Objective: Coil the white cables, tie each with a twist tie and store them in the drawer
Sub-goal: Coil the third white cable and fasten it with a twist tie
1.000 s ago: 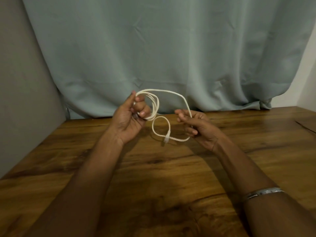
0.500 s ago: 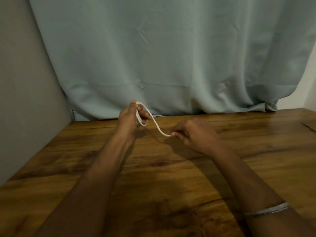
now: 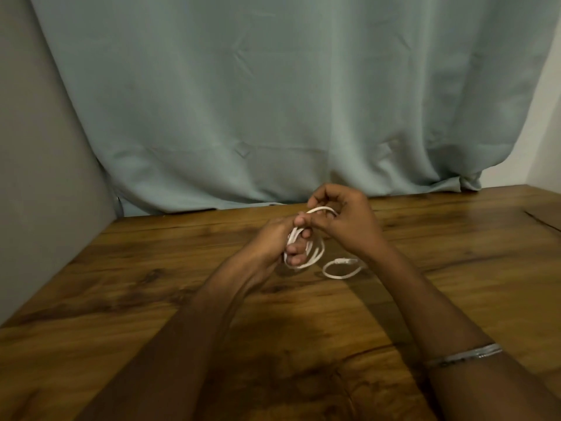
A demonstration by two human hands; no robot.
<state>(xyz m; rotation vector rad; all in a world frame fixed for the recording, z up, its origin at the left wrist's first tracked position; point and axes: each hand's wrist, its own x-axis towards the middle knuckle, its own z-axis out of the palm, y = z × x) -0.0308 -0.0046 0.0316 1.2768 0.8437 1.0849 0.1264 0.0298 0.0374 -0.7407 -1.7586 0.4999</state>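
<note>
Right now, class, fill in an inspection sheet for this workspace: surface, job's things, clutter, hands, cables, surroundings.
Surface: wooden table, dark grain patches.
Job's things: one white cable; no twist tie or drawer seen.
Clutter: nothing seen.
Hands: left hand grips the coiled loops; right hand pinches a loop above them.
Cables: free end with connector curls loose over the table, not yet coiled.
Surroundings: pale green curtain behind; grey wall at left; bracelet on right forearm.

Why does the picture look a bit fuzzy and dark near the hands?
In the head view the light is dim, so the left hand and right hand look soft and slightly smeared around the thin white cable; dark arm shadows fall on the brown wooden table, and the wide lens bends the edges.
</note>
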